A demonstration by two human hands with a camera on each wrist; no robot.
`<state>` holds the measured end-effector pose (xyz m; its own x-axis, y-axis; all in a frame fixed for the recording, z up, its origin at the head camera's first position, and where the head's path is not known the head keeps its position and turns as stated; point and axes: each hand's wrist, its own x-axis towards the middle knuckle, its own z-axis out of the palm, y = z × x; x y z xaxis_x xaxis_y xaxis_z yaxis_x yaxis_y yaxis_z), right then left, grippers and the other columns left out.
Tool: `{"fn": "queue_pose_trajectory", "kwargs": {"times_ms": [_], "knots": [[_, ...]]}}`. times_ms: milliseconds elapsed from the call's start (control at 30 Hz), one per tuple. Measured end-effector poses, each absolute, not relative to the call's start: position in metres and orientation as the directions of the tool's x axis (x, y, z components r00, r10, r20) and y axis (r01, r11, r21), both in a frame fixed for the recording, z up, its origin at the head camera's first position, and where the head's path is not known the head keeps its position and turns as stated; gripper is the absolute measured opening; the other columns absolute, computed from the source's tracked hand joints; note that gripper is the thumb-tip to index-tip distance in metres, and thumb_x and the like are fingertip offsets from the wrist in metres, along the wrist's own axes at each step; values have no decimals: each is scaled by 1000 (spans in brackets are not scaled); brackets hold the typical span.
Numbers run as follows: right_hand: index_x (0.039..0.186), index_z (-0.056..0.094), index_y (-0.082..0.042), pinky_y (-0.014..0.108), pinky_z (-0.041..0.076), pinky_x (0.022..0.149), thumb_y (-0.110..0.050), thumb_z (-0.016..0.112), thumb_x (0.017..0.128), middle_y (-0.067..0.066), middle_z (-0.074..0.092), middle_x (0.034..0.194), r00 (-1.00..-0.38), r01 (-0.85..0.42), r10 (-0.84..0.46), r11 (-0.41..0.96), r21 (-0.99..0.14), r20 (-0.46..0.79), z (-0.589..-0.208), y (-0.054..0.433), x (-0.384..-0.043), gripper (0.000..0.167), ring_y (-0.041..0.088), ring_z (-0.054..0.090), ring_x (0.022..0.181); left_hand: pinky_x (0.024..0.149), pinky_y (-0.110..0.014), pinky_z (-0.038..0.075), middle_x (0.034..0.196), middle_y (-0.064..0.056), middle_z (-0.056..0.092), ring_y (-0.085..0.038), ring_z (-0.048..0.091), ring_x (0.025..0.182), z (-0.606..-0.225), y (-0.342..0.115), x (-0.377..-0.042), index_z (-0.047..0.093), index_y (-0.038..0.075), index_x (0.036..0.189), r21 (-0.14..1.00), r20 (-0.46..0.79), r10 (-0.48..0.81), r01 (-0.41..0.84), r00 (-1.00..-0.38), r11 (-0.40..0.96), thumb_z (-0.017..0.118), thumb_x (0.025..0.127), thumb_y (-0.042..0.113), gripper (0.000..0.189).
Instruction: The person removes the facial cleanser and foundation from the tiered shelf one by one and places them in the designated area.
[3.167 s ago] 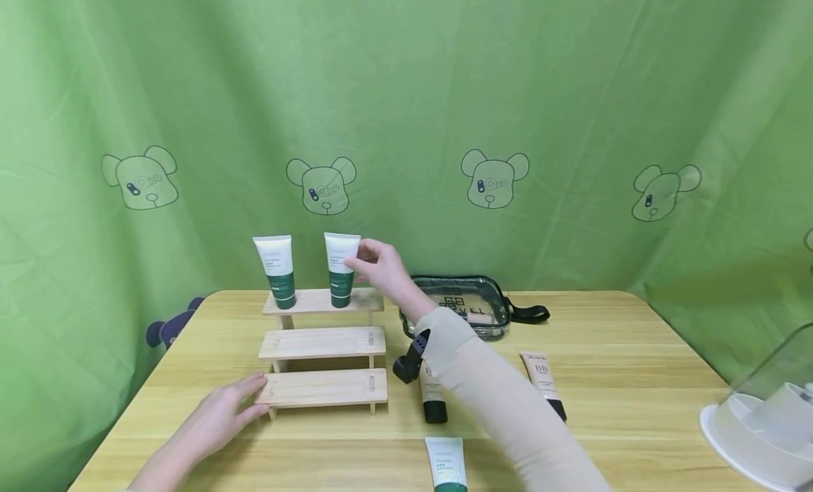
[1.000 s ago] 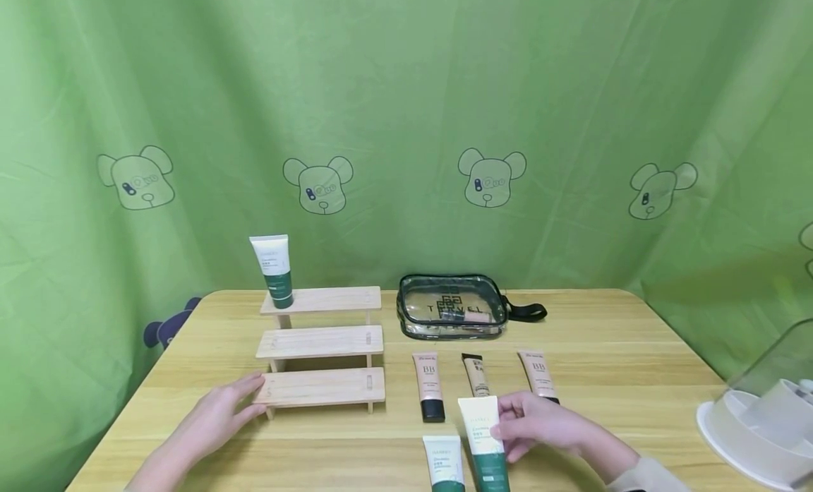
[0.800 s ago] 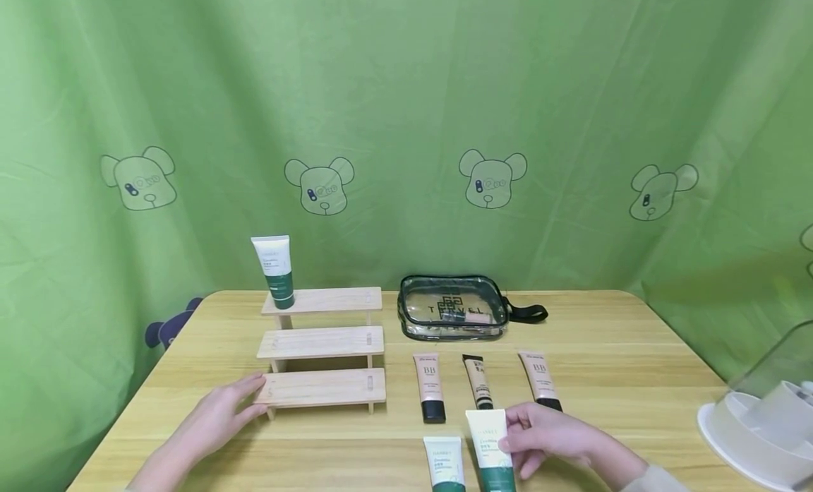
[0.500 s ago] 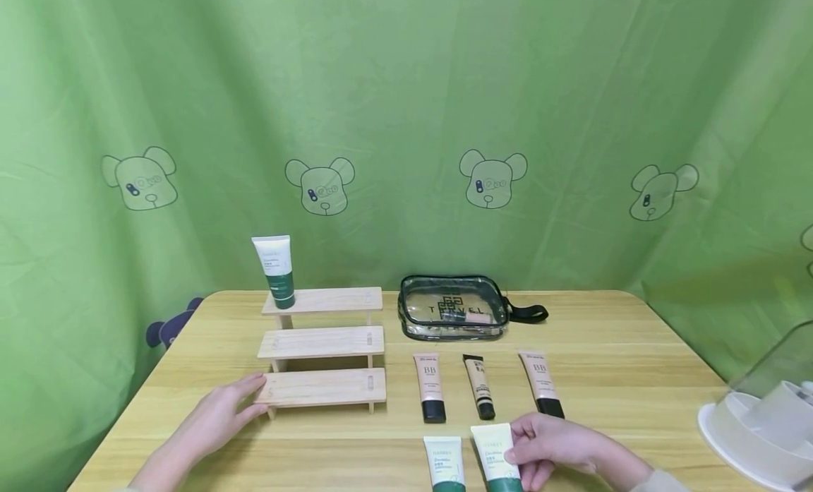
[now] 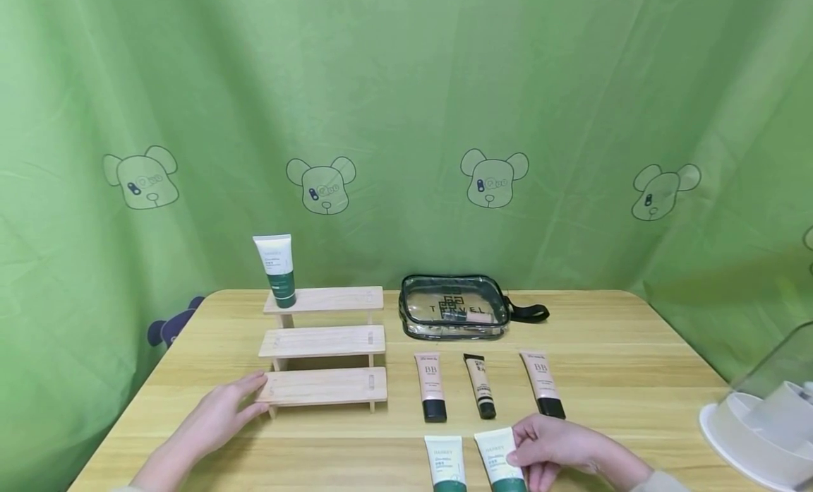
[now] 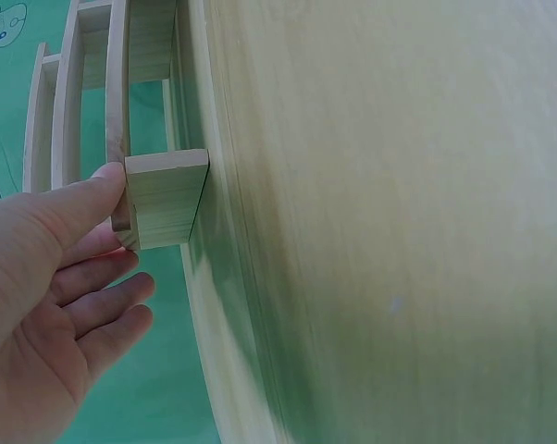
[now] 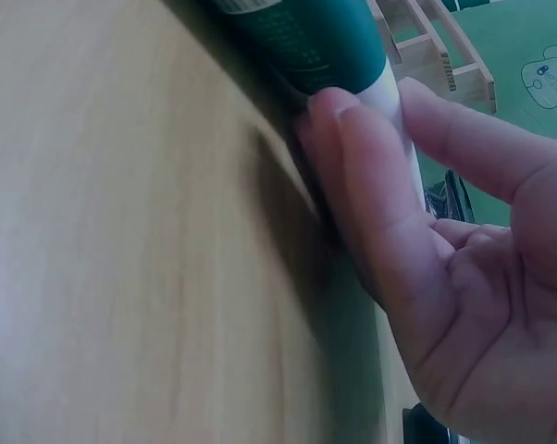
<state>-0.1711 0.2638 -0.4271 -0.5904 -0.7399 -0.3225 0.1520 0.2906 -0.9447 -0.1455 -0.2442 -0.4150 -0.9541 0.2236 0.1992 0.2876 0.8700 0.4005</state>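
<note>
My left hand [image 5: 219, 411] pinches the left end of the bottom step of a three-step wooden display stand [image 5: 324, 387]; in the left wrist view the thumb lies on the board's edge, other fingers loosely bent. A white-and-green squeeze tube [image 5: 497, 455] is gripped between thumb and fingers of my right hand [image 5: 549, 446], low over the front of the table. Its green end [image 7: 325, 42] shows close up in the right wrist view. Just left of it lies a matching tube [image 5: 446, 460], cut off by the frame. Another such tube [image 5: 277, 270] stands upright on the top step's left end.
Two pink BB cream tubes [image 5: 430, 386] and a beige black-capped tube [image 5: 479, 385] lie mid-table. Behind them is a clear travel pouch [image 5: 454, 308] with tubes inside. A white round holder with a clear cover [image 5: 756, 428] stands at the right edge.
My right hand has carried one white-and-green tube from the top step down to the table's front, beside the lying tube. The left hand has stayed on the stand.
</note>
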Motion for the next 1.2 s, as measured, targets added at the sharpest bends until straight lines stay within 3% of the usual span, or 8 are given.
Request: {"fn": "queue_pose_trajectory", "kwargs": {"times_ms": [400, 833, 1000, 1200], "knots": [[78, 54, -1, 16, 49, 43, -12, 62, 87, 14, 64, 67, -636, 130, -680, 373, -919, -366, -425, 267, -170, 16, 8, 60, 50, 95, -52, 39, 125, -23, 52, -40, 50, 112, -415, -245, -146, 57, -7, 119, 400, 208, 227, 294, -951, 868, 68, 83, 21, 47], [79, 59, 2, 13, 46, 40, -14, 61, 88, 13, 64, 65, -634, 32, -701, 397, -917, -325, -418, 273, -171, 18, 6, 58, 48, 93, -52, 41, 124, -23, 53, -40, 52, 110, -417, -245, -146, 58, -7, 118, 391, 226, 231, 305, -946, 869, 69, 82, 20, 46], [84, 58, 4, 19, 50, 42, -11, 59, 89, 17, 63, 68, -648, -11, -705, 388, -922, -289, -405, 272, -179, 17, 9, 59, 49, 93, -52, 41, 124, -24, 53, -40, 52, 110, -417, -245, -146, 57, -7, 118, 393, 220, 228, 300, -949, 869, 69, 82, 20, 47], [96, 54, 10, 36, 56, 50, -9, 56, 91, 22, 61, 79, -683, -118, -705, 364, -924, -191, -383, 259, -196, 20, 21, 62, 59, 93, -52, 40, 124, -24, 52, -40, 51, 110, -417, -245, -146, 57, -7, 119, 395, 218, 227, 299, -949, 869, 69, 82, 20, 47]]}}
